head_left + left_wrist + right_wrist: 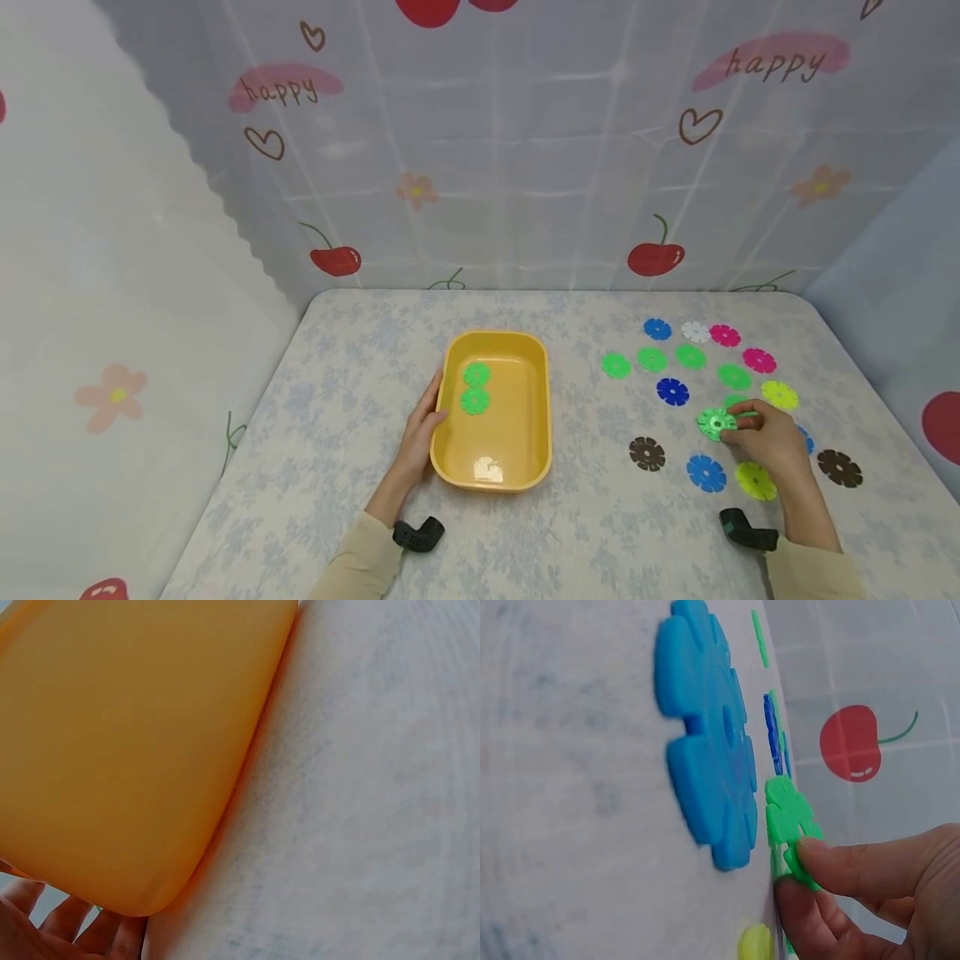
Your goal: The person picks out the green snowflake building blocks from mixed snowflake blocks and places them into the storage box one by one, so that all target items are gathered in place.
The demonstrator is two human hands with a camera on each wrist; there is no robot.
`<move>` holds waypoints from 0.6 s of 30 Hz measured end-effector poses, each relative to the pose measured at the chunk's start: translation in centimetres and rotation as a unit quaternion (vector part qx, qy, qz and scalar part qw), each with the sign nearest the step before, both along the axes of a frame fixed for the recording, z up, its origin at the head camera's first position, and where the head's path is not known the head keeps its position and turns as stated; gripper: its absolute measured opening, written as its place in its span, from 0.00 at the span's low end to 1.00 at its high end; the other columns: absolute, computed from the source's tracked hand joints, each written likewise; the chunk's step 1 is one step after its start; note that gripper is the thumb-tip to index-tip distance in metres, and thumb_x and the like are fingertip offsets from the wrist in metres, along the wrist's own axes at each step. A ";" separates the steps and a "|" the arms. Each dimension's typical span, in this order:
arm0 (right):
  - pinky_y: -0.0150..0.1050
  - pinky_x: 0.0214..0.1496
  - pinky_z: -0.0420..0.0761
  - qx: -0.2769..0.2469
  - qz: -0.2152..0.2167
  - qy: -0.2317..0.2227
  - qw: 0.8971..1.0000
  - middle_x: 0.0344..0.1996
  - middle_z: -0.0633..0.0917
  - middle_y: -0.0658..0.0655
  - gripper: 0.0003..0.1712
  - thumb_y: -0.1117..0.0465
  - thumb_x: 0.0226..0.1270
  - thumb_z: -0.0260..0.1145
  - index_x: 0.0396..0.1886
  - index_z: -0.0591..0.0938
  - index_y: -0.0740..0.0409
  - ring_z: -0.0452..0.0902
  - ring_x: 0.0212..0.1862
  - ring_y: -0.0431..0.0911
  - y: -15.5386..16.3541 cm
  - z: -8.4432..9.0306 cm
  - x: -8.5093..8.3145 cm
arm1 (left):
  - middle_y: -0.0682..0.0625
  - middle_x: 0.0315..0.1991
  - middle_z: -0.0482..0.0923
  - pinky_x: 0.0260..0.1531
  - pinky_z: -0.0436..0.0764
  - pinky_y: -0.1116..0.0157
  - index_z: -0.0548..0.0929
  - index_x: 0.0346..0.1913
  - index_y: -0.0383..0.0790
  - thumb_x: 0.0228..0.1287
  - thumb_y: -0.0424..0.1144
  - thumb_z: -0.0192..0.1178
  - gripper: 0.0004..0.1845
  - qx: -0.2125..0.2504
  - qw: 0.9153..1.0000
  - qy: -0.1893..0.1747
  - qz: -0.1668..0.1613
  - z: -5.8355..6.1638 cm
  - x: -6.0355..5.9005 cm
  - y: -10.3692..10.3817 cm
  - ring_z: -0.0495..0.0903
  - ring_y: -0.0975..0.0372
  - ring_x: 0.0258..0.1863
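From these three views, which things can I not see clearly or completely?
- Blue disc, head view: mostly hidden behind the right hand.
- Green disc, right wrist view: seen edge-on, partly covered by fingers.
- Yellow tray, left wrist view: only the outside wall shows; contents hidden.
- Left hand, left wrist view: cut off by the bottom edge.
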State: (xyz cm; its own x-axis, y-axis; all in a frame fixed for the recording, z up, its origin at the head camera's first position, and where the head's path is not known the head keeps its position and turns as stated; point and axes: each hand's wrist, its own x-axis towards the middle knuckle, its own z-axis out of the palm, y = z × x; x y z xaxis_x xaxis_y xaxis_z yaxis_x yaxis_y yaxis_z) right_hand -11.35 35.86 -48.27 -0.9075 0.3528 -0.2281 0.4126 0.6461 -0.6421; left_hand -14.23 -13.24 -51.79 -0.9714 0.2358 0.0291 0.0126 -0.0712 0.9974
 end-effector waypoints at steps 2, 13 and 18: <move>0.34 0.29 0.73 -0.004 -0.003 -0.003 1.000 0.40 0.78 0.66 0.23 0.64 0.61 0.68 0.54 0.76 0.69 0.72 0.41 0.57 0.0 0.1 0.1 | 0.56 0.80 0.41 0.65 0.65 0.74 0.48 0.79 0.58 0.77 0.35 0.39 0.32 -0.001 1.000 -0.002 0.000 -0.1 0.1 0.0 0.44 0.57 0.79; 0.32 0.31 0.81 -0.044 0.020 0.012 0.999 0.40 0.79 0.63 0.24 0.65 0.65 0.65 0.59 0.75 0.72 0.81 0.32 0.41 -1.0 2.2 -0.4 | 0.56 0.80 0.42 0.61 0.62 0.82 0.49 0.79 0.58 0.76 0.34 0.39 0.32 -0.008 1.000 -0.004 0.009 -0.1 0.0 0.1 0.43 0.58 0.79; 0.30 0.32 0.82 -0.065 0.037 0.025 0.997 0.37 0.79 0.60 0.24 0.63 0.66 0.65 0.58 0.75 0.71 0.82 0.33 0.44 -2.6 3.2 -1.0 | 0.56 0.80 0.42 0.61 0.61 0.82 0.49 0.79 0.57 0.76 0.34 0.40 0.32 -0.011 1.000 -0.001 0.009 0.1 -0.1 0.1 0.43 0.58 0.79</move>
